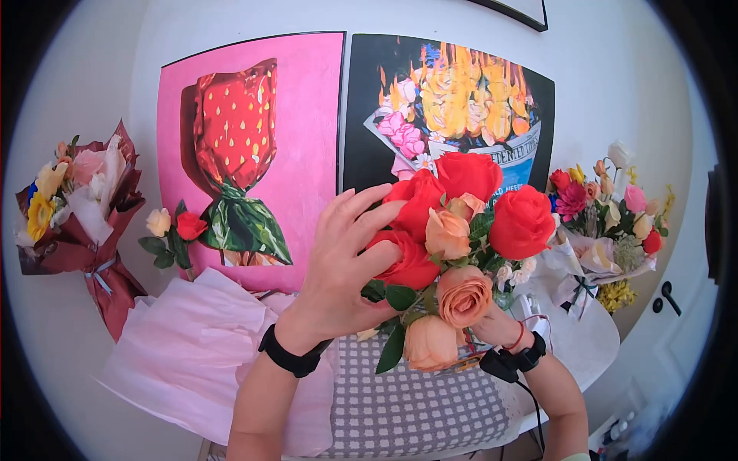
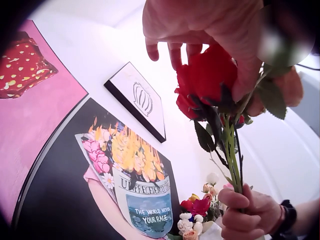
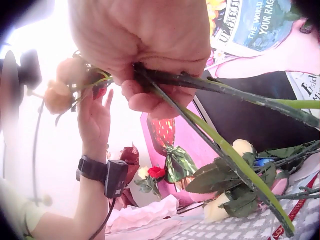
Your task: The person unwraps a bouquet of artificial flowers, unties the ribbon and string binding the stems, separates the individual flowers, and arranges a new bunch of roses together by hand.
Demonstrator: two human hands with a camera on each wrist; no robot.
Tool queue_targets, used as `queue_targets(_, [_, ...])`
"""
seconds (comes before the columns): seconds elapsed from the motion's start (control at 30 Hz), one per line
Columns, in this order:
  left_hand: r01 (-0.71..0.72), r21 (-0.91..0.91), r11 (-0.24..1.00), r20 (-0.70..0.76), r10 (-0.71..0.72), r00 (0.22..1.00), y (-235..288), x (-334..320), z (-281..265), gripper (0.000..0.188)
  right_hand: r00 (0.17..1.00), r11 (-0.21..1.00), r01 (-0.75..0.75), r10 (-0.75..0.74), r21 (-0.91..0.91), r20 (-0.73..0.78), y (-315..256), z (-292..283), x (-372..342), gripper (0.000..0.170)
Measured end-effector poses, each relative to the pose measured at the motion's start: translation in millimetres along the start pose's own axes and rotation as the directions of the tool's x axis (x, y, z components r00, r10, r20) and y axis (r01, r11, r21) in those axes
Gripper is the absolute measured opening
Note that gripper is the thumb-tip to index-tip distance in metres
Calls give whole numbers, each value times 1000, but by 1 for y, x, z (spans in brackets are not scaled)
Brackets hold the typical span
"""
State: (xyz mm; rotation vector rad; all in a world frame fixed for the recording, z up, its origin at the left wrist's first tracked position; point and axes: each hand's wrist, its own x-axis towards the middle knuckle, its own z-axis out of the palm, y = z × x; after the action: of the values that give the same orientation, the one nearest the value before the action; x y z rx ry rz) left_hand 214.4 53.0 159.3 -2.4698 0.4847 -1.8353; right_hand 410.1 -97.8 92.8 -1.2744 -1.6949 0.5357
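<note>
A bunch of artificial flowers fills the middle of the head view, with red roses, peach roses and green leaves. My right hand grips its stems below the blooms, partly hidden by them in the head view. In the right wrist view, long green stem ends stick out past that hand. My left hand is at the bunch's left side, fingers spread over the red rose heads. The left wrist view shows its thumb against a red rose, the other fingertips beyond the petals.
Pink wrapping paper lies on the table's left, beside a grey checked cloth. Wrapped bouquets stand left and right. Two paintings, one pink, lean behind. Loose flowers with leaves lie on the table.
</note>
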Motion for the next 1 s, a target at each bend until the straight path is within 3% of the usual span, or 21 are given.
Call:
queue_targets(0.1, [-8,17,1000,36,8,999,-2,-2,0,36,1000,996,13,-11,85,-21,-2,0,0,27])
queue_targets(0.2, [27,-17,999,-11,-27,1000,-1,-2,2,39,999,999,-27,28,21,-37,-1,2,0,25])
queue_targets(0.3, [119,-169,978,-69,-132,989,2,0,3,47,996,1000,-3,6,29,-89,-4,6,2,22])
queue_targets(0.4, [76,-61,995,-22,-78,997,0,-1,0,54,999,993,-27,31,113,-30,3,1,3,21])
queue_targets(0.5, [41,-1,999,-15,-41,999,-3,-2,2,55,997,990,-14,23,143,-67,3,3,6,20])
queue_targets(0.67, [226,-93,970,1,-227,974,-6,-4,1,49,992,969,-51,78,243,-103,1,6,8,17])
queue_targets(0.87, [232,-92,968,-29,-236,971,-2,-4,2,49,979,967,-108,144,232,-146,-7,4,5,16])
queue_targets(0.97, [308,-94,947,23,-307,951,-2,-6,2,46,978,979,-112,139,173,-157,-16,2,5,16])
queue_targets(1.0, [359,-179,916,-7,-366,931,-8,-8,6,43,976,977,-116,146,179,-161,-17,1,4,16])
